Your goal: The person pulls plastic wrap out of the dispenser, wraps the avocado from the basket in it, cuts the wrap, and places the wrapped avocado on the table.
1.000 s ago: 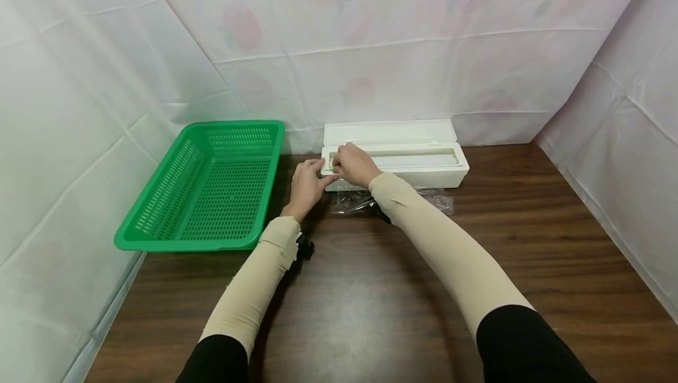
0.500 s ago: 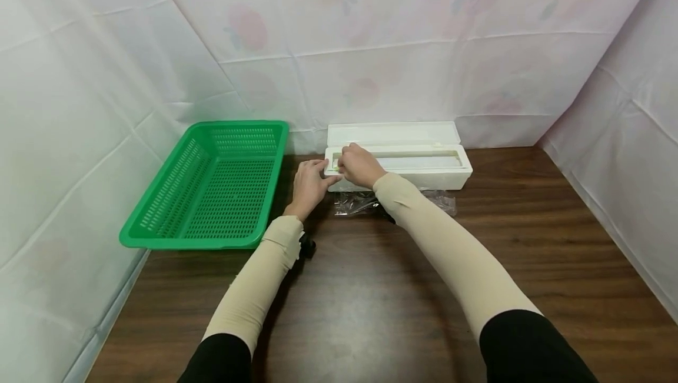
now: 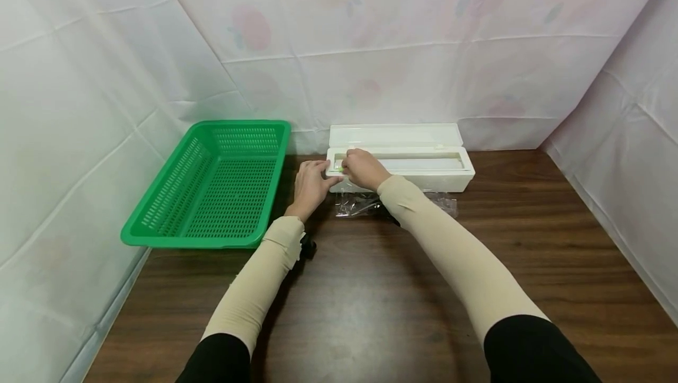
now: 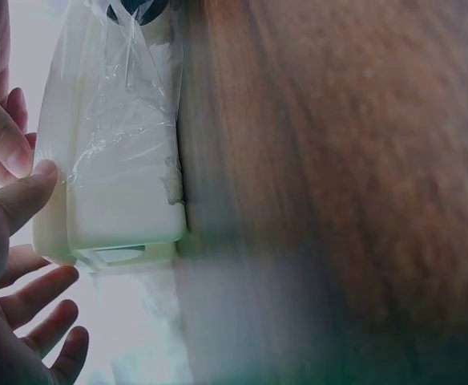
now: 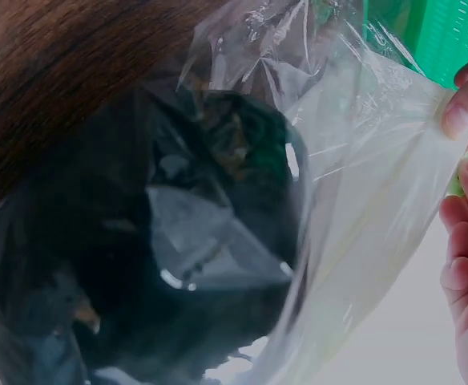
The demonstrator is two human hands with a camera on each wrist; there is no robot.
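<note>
A long white cling film dispenser (image 3: 434, 183) stands at the back of the table, its lid (image 3: 394, 135) raised and a white roll (image 3: 424, 165) inside. Clear film (image 3: 351, 204) hangs over its front onto the table. My left hand (image 3: 309, 187) holds the dispenser's left end, thumb on the front edge with the film beneath it, the other fingers spread around the end. Right beside it, my right hand (image 3: 364, 169) pinches a small yellow-green slider (image 5: 456, 186) at the left end of the opening. The right fingers mostly cover this slider.
A green plastic basket (image 3: 127, 235) stands on the left of the brown wooden table (image 3: 360, 312). White patterned cloth (image 3: 371, 59) encloses the table at the back and both sides. Crumpled film partly covers the right wrist view.
The head view has shifted slightly, so everything sits a little further right in it. Both hands keep their places at the dispenser's left end, with hardly any movement.
</note>
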